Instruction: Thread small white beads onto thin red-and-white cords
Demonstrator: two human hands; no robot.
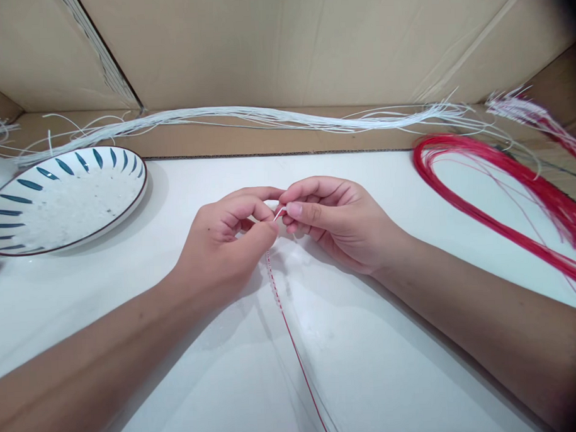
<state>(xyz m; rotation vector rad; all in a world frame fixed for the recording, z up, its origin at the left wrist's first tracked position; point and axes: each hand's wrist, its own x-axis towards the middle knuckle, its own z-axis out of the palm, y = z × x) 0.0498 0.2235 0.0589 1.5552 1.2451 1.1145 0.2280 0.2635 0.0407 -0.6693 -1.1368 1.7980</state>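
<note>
1. Showing forearms [95, 367] nearest the camera; then, below the grip, red cord [302, 367] strung with seemingly clear beads [274, 286].
2. Clamped on white cord [280, 212] with fingertips of left hand [227, 234] and right hand [342, 223].
3. Probably threading; calls next for steady pinches.

A held cord [274, 282] runs between plate [90, 158], left, and cord coil [547, 197], right, strands [209, 113] behind.
</note>
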